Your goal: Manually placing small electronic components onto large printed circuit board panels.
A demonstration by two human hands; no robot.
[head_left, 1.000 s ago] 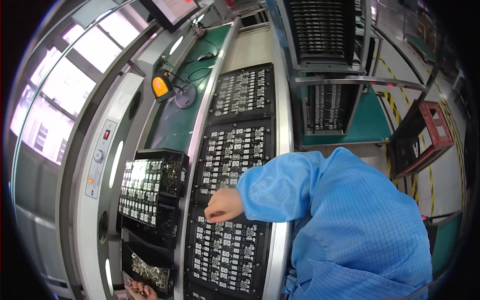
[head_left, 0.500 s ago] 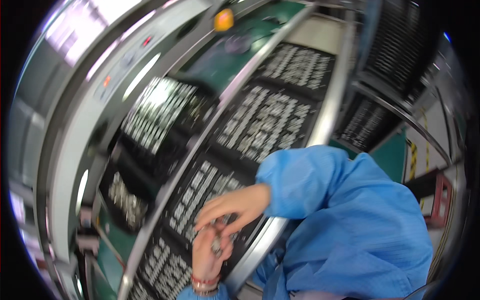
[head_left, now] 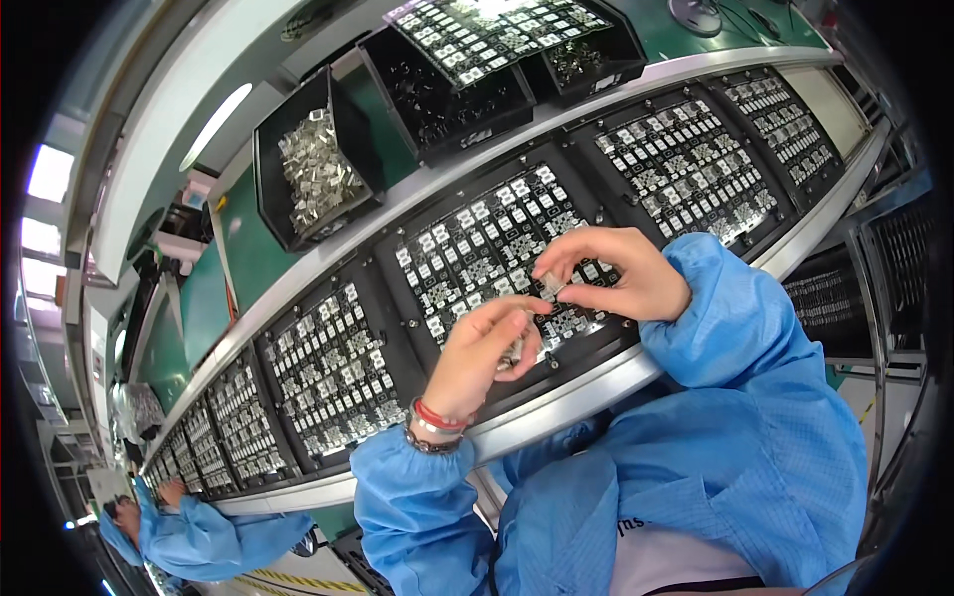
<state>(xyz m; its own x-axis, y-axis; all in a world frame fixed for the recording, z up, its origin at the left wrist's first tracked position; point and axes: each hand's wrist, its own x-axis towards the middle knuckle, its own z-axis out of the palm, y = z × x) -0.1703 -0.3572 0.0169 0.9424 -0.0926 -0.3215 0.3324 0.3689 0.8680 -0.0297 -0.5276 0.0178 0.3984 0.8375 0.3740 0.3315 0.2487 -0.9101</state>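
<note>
Both my hands are above a black tray point(head_left: 402, 343) that carries rows of small white-and-silver circuit parts point(head_left: 442, 260). My left hand point(head_left: 487, 348) is curled around several small silvery metal pieces point(head_left: 512, 353), partly hidden by its fingers; a red string and a beaded bracelet circle that wrist. Just beyond its fingertips, my right hand point(head_left: 626, 273) pinches a small shiny metal piece point(head_left: 550, 287) between thumb and fingers. Blue sleeves cover both forearms.
More loaded trays point(head_left: 333, 368) line a metal-railed track to both sides. Behind the rail stand a black bin of silvery metal pieces point(head_left: 318, 169), another black bin point(head_left: 447, 104) and a bright patterned sheet point(head_left: 497, 35). A co-worker in blue point(head_left: 199, 536) is at the far left.
The head view has swung and steadied, bringing more trays and the bins into sight. My hands, earlier overlapping, are now slightly apart, the right one pinching a piece.
</note>
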